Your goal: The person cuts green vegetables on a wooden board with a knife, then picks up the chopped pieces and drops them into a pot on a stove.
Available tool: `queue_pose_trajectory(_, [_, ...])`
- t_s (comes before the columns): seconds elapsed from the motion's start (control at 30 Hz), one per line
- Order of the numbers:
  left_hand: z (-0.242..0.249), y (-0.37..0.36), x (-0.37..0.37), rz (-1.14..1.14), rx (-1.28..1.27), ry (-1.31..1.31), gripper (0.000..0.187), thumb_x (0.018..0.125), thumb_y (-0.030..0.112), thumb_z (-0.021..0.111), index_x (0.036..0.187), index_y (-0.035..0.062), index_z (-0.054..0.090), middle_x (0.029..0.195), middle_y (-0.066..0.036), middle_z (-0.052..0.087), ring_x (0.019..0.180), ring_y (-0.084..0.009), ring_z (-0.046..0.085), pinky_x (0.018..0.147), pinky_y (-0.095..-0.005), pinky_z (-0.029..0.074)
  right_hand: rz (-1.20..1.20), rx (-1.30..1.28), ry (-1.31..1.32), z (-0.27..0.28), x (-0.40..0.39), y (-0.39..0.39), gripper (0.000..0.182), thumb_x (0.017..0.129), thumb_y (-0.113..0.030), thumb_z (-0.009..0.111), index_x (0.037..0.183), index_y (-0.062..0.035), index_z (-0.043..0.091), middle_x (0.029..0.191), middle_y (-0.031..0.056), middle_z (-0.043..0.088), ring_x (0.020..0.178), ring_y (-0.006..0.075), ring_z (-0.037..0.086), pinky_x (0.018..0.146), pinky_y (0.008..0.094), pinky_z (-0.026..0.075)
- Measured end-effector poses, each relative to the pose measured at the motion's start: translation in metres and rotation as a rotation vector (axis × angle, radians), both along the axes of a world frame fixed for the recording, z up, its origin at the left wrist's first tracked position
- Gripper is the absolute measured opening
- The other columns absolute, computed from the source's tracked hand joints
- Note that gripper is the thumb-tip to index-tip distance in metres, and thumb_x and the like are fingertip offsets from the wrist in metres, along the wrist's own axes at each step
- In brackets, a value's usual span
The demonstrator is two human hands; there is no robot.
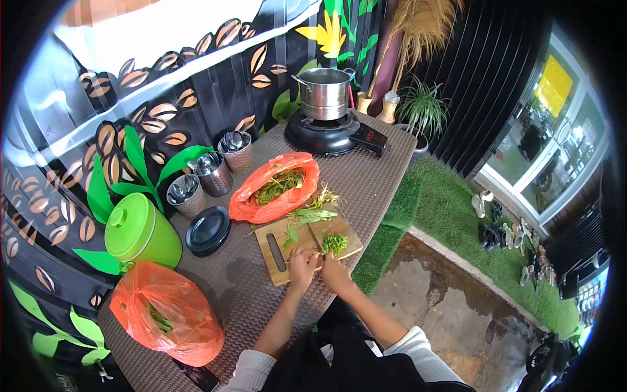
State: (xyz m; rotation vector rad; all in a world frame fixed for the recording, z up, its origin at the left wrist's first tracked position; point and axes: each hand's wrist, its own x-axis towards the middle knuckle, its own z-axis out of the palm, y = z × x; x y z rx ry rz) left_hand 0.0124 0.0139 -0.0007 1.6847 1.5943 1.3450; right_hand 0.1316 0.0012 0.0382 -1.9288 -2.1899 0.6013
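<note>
On the wooden cutting board [277,236], a small heap of chopped greens [336,244] lies at the right, beside a knife [316,238] whose blade points away from me. My right hand [334,272] is closed round the knife's handle. My left hand [303,266] rests at the board's near edge with its fingers bent together, touching the right hand; what it pinches is too small to make out. Loose green leaves [312,214] lie across the board's far side. Just beyond, an open orange plastic bag [241,204] holds more leafy stems.
A steel pot [324,98] stands on a black portable stove [318,139] at the far end. Three cutlery cups [212,175], black plates [208,230], a green lidded bucket [142,235] and a tied orange bag [171,313] line the left. The table's edge runs along the right.
</note>
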Motion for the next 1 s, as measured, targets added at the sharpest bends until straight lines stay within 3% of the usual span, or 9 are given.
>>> queue_pose_trajectory(0.17, [0.001,0.000,0.000,0.024,0.009,0.029,0.008,0.074,0.007,0.064,0.080,0.0012,0.066,0.080,-0.013,0.058,0.082,-0.0307,0.055,0.074,-0.0384,0.044,-0.073,-0.048,0.012,-0.005,-0.008,0.007,0.025,0.084,-0.010,0.050,0.103,0.0011,0.039,0.081,0.0243,0.064,0.081,0.0399,0.065,0.069,0.0452,0.054])
queue_pose_trajectory(0.37, [0.002,0.000,0.000,0.030,0.020,0.030,0.006,0.074,0.007,0.064,0.078,0.0019,0.066,0.079,-0.012,0.059,0.083,-0.0303,0.054,0.075,-0.0384,0.044,0.028,-0.018,0.006,0.004,-0.001,-0.001,0.023,0.085,-0.012,0.050,0.102,0.0008,0.039,0.080,0.0245,0.064,0.079,0.0388,0.066,0.067,0.0450,0.054])
queue_pose_trajectory(0.47, [-0.003,0.002,0.001,0.044,-0.006,0.018,0.006,0.074,0.006,0.064,0.078,0.0022,0.067,0.079,-0.011,0.060,0.083,-0.0299,0.055,0.075,-0.0380,0.044,-0.088,-0.044,0.000,0.004,-0.010,-0.003,0.024,0.086,-0.012,0.050,0.102,0.0016,0.039,0.085,0.0273,0.063,0.081,0.0390,0.065,0.068,0.0452,0.054])
queue_pose_trajectory(0.57, [0.002,-0.001,0.001,0.048,0.050,0.076,0.006,0.074,0.005,0.064,0.078,0.0020,0.067,0.079,-0.011,0.061,0.083,-0.0292,0.055,0.075,-0.0372,0.044,-0.023,-0.056,0.025,0.000,-0.002,0.009,0.024,0.088,-0.015,0.046,0.103,0.0019,0.039,0.086,0.0283,0.062,0.082,0.0391,0.065,0.068,0.0454,0.054])
queue_pose_trajectory(0.77, [-0.002,0.001,-0.004,-0.019,-0.009,-0.048,0.008,0.074,0.007,0.064,0.078,0.0009,0.067,0.077,-0.011,0.063,0.085,-0.0286,0.056,0.076,-0.0369,0.045,0.049,0.036,-0.036,-0.012,-0.004,0.001,0.023,0.090,-0.018,0.044,0.103,0.0009,0.040,0.084,0.0260,0.063,0.079,0.0398,0.065,0.067,0.0468,0.054])
queue_pose_trajectory(0.83, [0.004,-0.002,-0.005,-0.007,-0.038,0.017,0.009,0.076,0.009,0.063,0.079,0.0012,0.067,0.080,-0.012,0.063,0.086,-0.0290,0.056,0.076,-0.0372,0.045,-0.088,-0.098,0.032,0.004,-0.013,-0.003,0.025,0.091,-0.020,0.044,0.104,0.0007,0.040,0.088,0.0260,0.063,0.084,0.0403,0.064,0.071,0.0481,0.053])
queue_pose_trajectory(1.0, [0.005,-0.008,-0.001,0.015,0.087,0.151,0.009,0.076,0.008,0.063,0.080,0.0016,0.067,0.084,-0.012,0.062,0.087,-0.0301,0.056,0.078,-0.0379,0.045,-0.002,-0.053,0.033,0.000,-0.001,0.014,0.024,0.089,-0.017,0.046,0.105,-0.0001,0.039,0.087,0.0260,0.063,0.082,0.0389,0.065,0.069,0.0463,0.054])
